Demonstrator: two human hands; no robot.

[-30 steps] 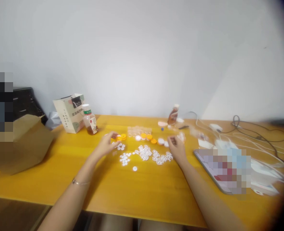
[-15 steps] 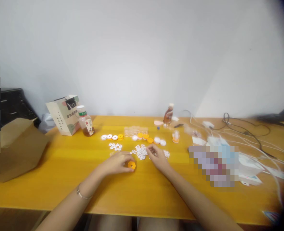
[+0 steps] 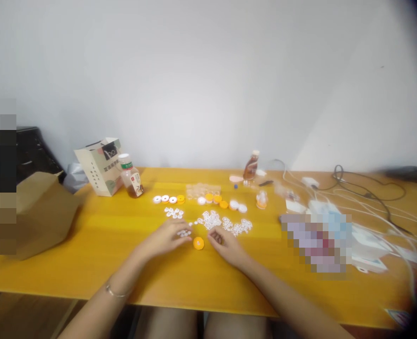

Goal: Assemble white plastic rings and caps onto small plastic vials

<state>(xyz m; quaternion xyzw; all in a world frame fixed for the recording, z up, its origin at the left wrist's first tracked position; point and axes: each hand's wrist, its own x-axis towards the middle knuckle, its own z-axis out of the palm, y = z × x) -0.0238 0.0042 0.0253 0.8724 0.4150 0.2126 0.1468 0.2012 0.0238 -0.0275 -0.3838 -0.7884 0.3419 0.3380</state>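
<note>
An orange round scalloped piece (image 3: 199, 243) lies on the wooden table between my hands, with a small pale spot at its centre. Just left of it, my left hand (image 3: 167, 238) has its thumb and fingers apart, and nothing shows between them. Several small white pieces (image 3: 184, 233) lie by its fingertips. To the right of the orange piece, my right hand (image 3: 224, 242) has its fingers curled into a pinch; whatever is in them is hidden. Heaps of flat white cut-out pieces (image 3: 210, 220) spread just beyond it. Small white rounded pieces (image 3: 174, 213) sit farther left.
White and orange discs (image 3: 173, 199) stand in a row behind. A clear plastic tray (image 3: 194, 190), a drink bottle (image 3: 132, 176) and a brown bottle (image 3: 251, 165) are farther back. Paper bags (image 3: 100, 167) stand left; cables (image 3: 367, 197) and packets (image 3: 331, 216) cover the right.
My left hand has let go of the orange piece and drawn left. My right hand has come from the white heap toward that piece, whose dark centre now looks pale.
</note>
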